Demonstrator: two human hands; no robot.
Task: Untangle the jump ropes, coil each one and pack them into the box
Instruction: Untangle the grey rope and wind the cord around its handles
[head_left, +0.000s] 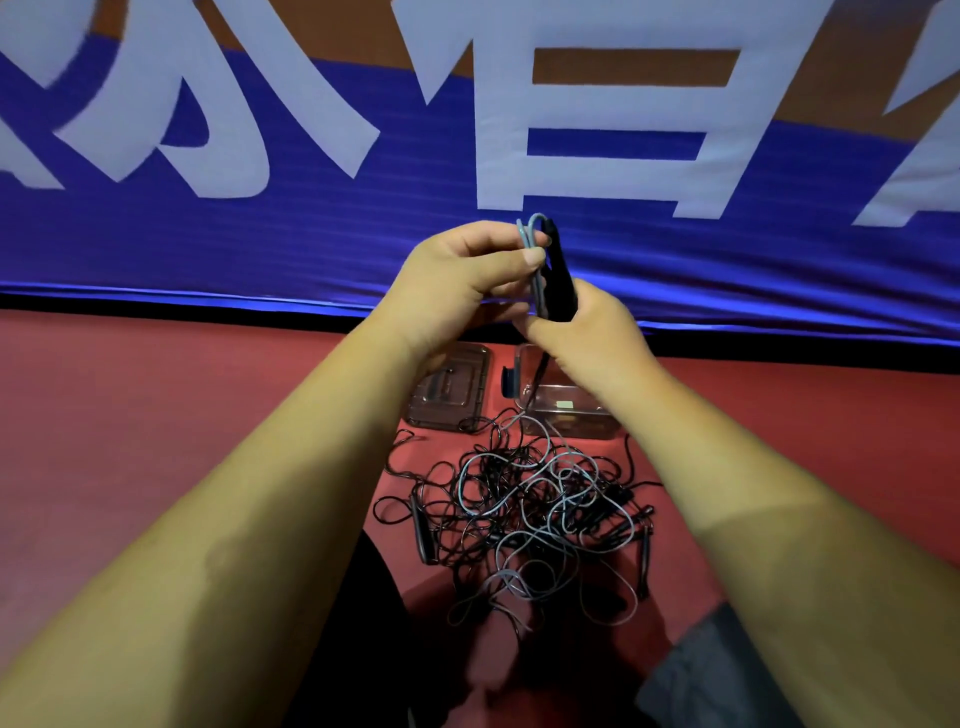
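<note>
Above the red floor (130, 389), in front of the blue banner (311, 234), the person holds both hands up. The left hand (467, 275) pinches a folded loop of grey rope (535, 244) between thumb and finger, and the right hand (587, 332) is closed around the lower end of a black handle (558, 280) — so I think one rope is being coiled now, with only its first turns made. From the hands a cord hangs down toward the pile of ropes (524, 514), which lies on the floor between the forearms, black and grey cords crossing each other with several handles among them. Just behind the pile stand the clear box (571, 415) and, beside it on the left, its lid (452, 389). I can see no finished coil in the box — though the right wrist hides part of it. By my judgement the task is near its beginning: almost all the untangling, coiling and packing is left
</note>
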